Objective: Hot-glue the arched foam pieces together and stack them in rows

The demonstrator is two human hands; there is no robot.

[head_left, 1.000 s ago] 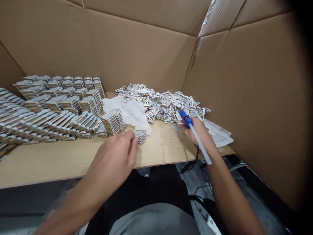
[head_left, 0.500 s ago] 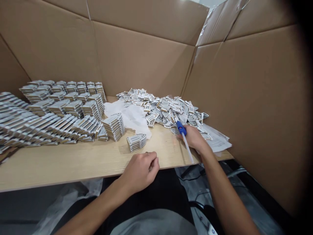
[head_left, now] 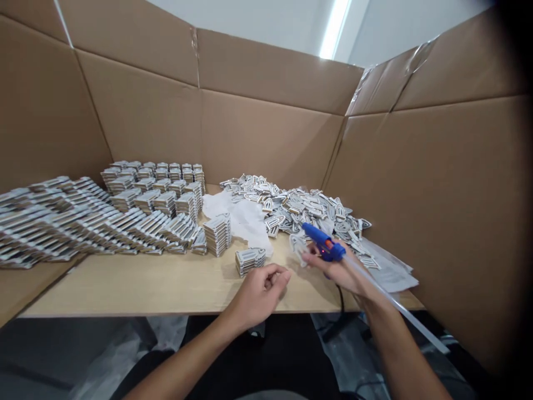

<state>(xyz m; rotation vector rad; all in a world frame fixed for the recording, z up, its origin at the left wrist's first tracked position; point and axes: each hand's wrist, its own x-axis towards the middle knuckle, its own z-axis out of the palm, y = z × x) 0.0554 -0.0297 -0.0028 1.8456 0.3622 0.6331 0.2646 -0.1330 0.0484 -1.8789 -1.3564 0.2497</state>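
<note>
My right hand (head_left: 333,269) is closed around a blue hot glue gun (head_left: 322,241) with a long clear glue stick out of its back end. Between the same hand's fingertips is a white arch-shaped piece (head_left: 297,249), blurred by motion. My left hand (head_left: 264,291) rests near the table's front edge, its fingers curled in and the thumb close to them; nothing shows in it. Just beyond it stands a short stack of arch-shaped pieces (head_left: 250,261). A taller stack (head_left: 217,236) is behind that one, to the left.
A loose heap of arch-shaped pieces (head_left: 308,203) lies at the back right, partly on white paper (head_left: 241,216). Rows of stacked pieces (head_left: 145,200) and long leaning rows (head_left: 83,228) fill the left side. Cardboard walls (head_left: 266,133) enclose the wooden table (head_left: 158,289).
My right hand has drawn back from the heap with the glue gun, now with a piece at its fingertips. My left hand's fingers have loosened slightly. The view has tilted up.
</note>
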